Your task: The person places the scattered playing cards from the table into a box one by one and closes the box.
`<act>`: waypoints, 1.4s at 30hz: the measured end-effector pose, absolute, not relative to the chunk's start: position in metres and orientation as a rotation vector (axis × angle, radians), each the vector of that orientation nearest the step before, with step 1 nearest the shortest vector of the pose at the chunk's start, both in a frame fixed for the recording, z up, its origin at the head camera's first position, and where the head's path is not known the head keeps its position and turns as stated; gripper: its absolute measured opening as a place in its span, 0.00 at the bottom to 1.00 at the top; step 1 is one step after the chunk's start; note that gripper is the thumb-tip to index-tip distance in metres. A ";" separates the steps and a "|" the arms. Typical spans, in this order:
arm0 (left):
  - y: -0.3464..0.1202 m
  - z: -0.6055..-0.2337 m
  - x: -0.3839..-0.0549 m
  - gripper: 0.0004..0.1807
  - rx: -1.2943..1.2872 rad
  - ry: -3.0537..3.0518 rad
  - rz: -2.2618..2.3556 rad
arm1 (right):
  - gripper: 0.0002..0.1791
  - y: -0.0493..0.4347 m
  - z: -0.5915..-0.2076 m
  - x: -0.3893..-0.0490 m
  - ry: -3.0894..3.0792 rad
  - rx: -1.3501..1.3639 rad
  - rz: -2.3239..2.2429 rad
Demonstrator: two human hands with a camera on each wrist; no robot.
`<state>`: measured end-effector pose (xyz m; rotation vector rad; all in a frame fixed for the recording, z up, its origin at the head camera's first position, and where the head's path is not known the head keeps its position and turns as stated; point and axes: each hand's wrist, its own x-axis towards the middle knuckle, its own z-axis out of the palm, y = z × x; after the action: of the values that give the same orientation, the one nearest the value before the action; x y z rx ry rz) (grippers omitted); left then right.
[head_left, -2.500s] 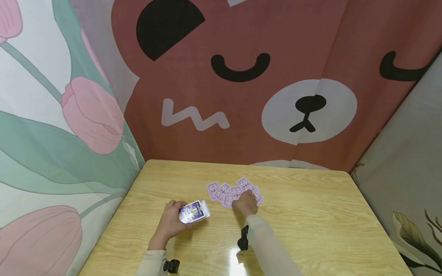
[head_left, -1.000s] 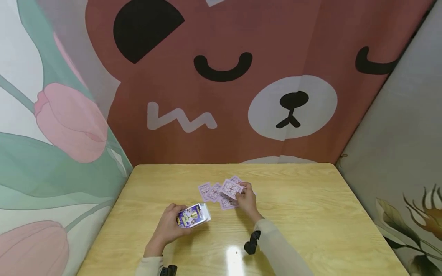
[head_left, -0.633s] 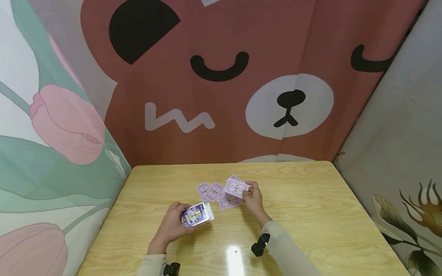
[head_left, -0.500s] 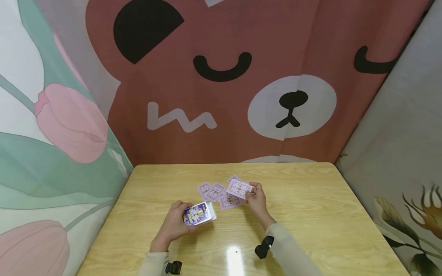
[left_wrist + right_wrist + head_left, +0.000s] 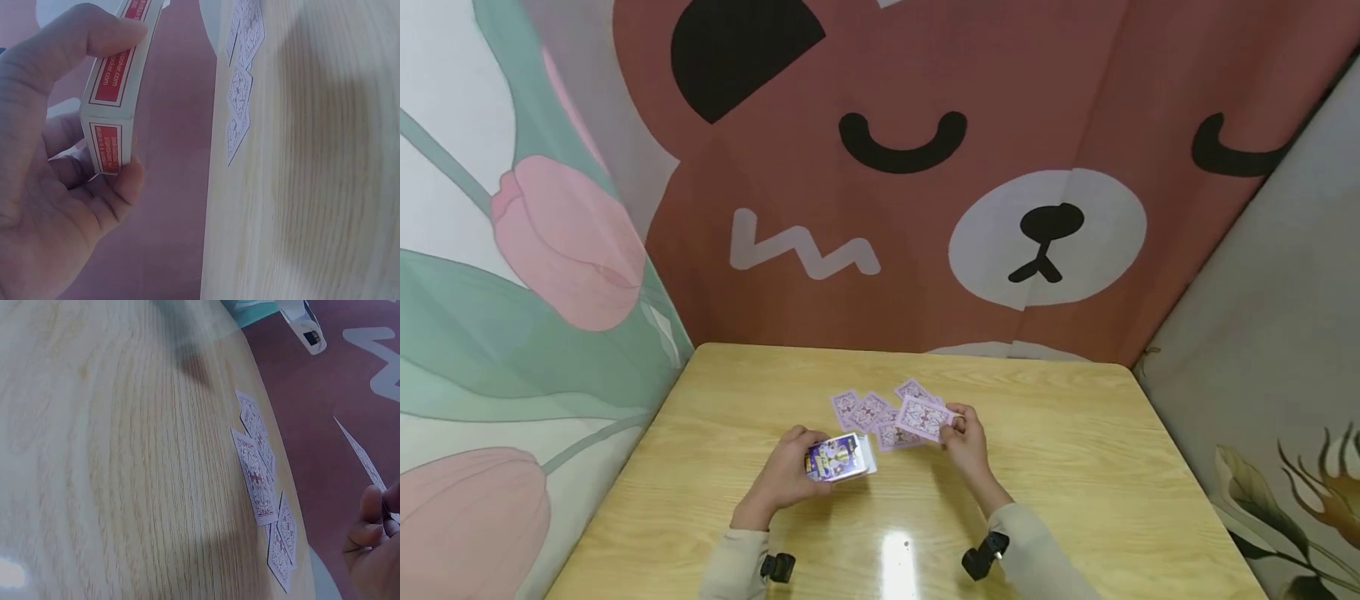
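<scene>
My left hand (image 5: 788, 473) holds a purple-and-white playing card box (image 5: 835, 459), its flap end pointing right. In the left wrist view, thumb and fingers wrap the red-and-white edges of the box (image 5: 114, 81). To its right, my right hand (image 5: 967, 446) pinches one playing card (image 5: 922, 417) by its right end, patterned pink back facing up. The right wrist view shows this card (image 5: 362, 455) nearly edge-on, raised off the table. Beneath and behind it, several face-down playing cards (image 5: 870, 410) lie loosely spread and overlapping.
The wooden table (image 5: 1075, 483) runs back to a curtain (image 5: 880, 308) printed with a bear face. A tulip-print curtain (image 5: 475, 350) hangs at the left, and a grey one (image 5: 1262, 333) at the right. Each wrist wears a small black camera (image 5: 985, 556).
My right hand, earlier down on the spread cards, has lifted one card and drawn it right and slightly nearer. The left hand still holds the box, now a little further right.
</scene>
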<state>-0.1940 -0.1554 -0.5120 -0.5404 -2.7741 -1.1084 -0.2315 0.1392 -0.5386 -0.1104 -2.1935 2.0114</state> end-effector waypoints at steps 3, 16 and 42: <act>-0.153 -0.514 -0.195 0.35 -0.581 -2.780 -1.112 | 0.20 0.141 -0.536 -0.224 -2.185 -0.116 2.010; -0.150 -0.515 -0.197 0.36 -0.596 -2.790 -1.091 | 0.21 0.139 -0.523 -0.211 -2.133 -0.032 2.137; -0.148 -0.512 -0.198 0.36 -0.683 -2.759 -1.062 | 0.23 0.115 -0.520 -0.197 -2.084 0.071 2.290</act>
<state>-0.1981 -0.1476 -0.5117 -0.6826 -2.7591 -1.0624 -0.1975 0.1146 -0.5199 0.0706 -2.0837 2.2900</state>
